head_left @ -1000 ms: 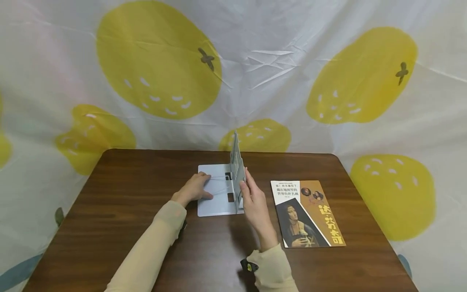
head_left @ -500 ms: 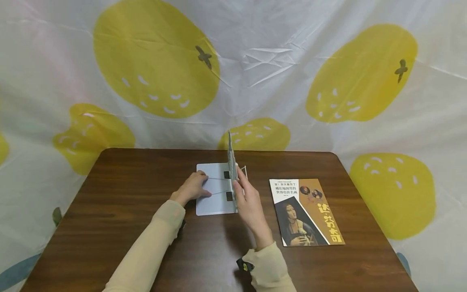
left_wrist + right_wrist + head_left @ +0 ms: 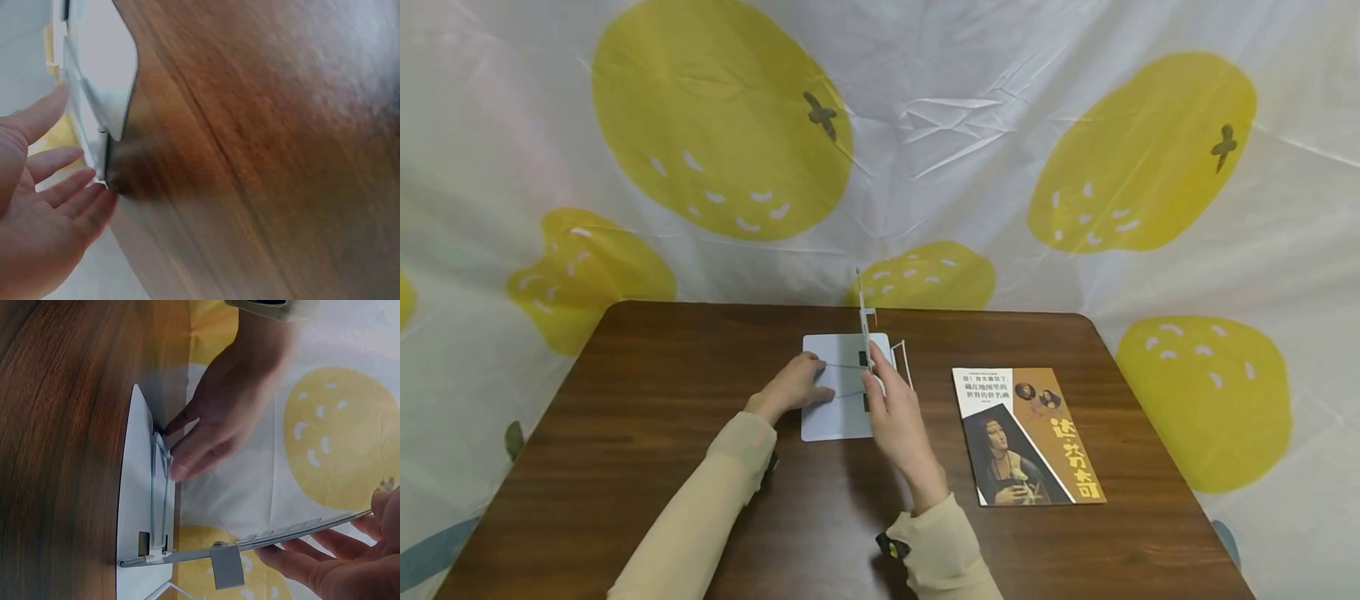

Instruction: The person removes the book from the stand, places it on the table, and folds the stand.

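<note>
A white metal book stand stands on the table, its base plate (image 3: pixel 838 427) flat on the wood and its panel (image 3: pixel 863 329) upright, seen nearly edge-on. My right hand (image 3: pixel 901 421) holds the panel's near edge, thumb on one face and fingers on the other. At the base's left side, my left hand (image 3: pixel 790 387) spans the end of the wire support (image 3: pixel 155 494) with thumb and fingertips. That wire runs from the panel's foot over the plate. A grey clip (image 3: pixel 228 569) juts from the panel in the right wrist view, and a thin white bracket (image 3: pixel 907 365) sticks out on its right.
A book (image 3: pixel 1030 442) with a painted portrait on its cover lies flat to the right of the stand. The brown wooden table (image 3: pixel 647 417) ends at the back against a white curtain (image 3: pixel 925 167) with yellow fruit prints.
My right hand has swung the panel leftward, from leaning slightly right to nearly edge-on. The bracket on its right has come into view. My left hand stays at the wire support.
</note>
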Tool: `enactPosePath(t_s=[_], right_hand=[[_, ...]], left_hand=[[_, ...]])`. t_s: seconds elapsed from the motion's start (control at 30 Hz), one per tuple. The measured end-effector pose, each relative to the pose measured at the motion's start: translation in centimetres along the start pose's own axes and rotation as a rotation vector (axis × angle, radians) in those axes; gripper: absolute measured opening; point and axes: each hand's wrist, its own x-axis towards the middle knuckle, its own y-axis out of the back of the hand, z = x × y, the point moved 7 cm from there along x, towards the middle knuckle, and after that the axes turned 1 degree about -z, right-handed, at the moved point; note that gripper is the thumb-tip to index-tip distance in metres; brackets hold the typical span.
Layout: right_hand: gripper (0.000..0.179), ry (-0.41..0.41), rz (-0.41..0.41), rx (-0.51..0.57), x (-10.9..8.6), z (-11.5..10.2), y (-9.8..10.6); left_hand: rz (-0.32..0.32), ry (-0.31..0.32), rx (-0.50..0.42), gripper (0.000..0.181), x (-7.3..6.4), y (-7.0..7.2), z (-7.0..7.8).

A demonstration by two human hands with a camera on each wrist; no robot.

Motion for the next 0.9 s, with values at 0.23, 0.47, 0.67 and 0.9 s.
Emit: enactPosePath(t_s=[0.23, 0.47, 0.67, 0.9], right_hand=[[0.046, 0.035, -0.010, -0.027, 0.0, -0.4, -0.8], [0.046, 0.057, -0.019, -0.035, 0.1, -0.9, -1.2], [0.045, 0.093, -0.020, -0.058, 0.1, -1.5, -1.6], [0.044, 0.137, 0.000, -0.103, 0.2, -1.8, -2.2]], left_hand=[[0.130, 0.084, -0.117, 0.064, -1.0, 2.3, 0.8], [0.312, 0.051, -0.262, 0.083, -1.9, 5.6, 2.5], [0.394, -0.009, -0.285, 0.075, -2.8, 7.6, 4.4], [0.415, -0.007, -0.305, 0.073, -3.2, 8.7, 5.8]])
